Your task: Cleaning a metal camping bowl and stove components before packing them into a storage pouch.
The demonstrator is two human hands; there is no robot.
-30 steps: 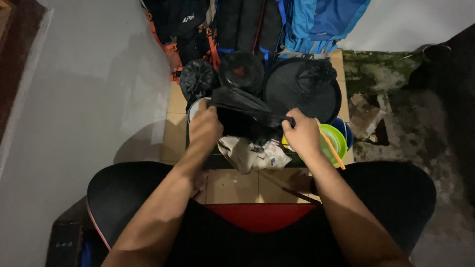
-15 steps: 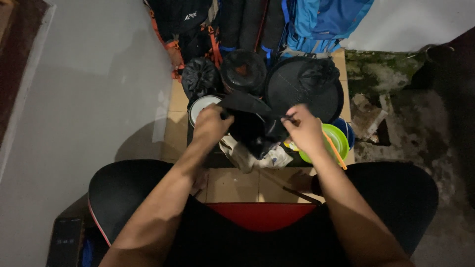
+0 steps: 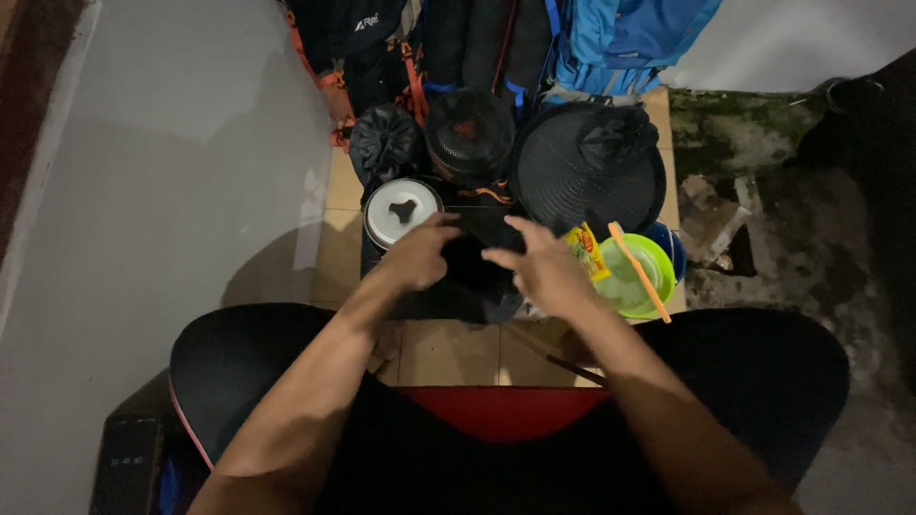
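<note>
Both grips, left hand [image 3: 417,253] and right hand [image 3: 542,272], are resting loosely spread on the black bag [image 3: 474,272], clasping nothing. Its long axis cannot be told. A pot lid [image 3: 401,212] and green bowl [image 3: 637,277] are crowding its sides.

Black bag [image 3: 477,257]: mostly hidden under both hands; its shape is lost in the dark.
Left hand [image 3: 417,253]: fingertips blurred; grip cannot be told.
Right hand [image 3: 539,267]: blurred, grip unclear.
Backpacks [image 3: 611,38]: beyond the hands, cut off by the top edge.

both hands [image 3: 477,259] on black bag [image 3: 477,277]
</note>
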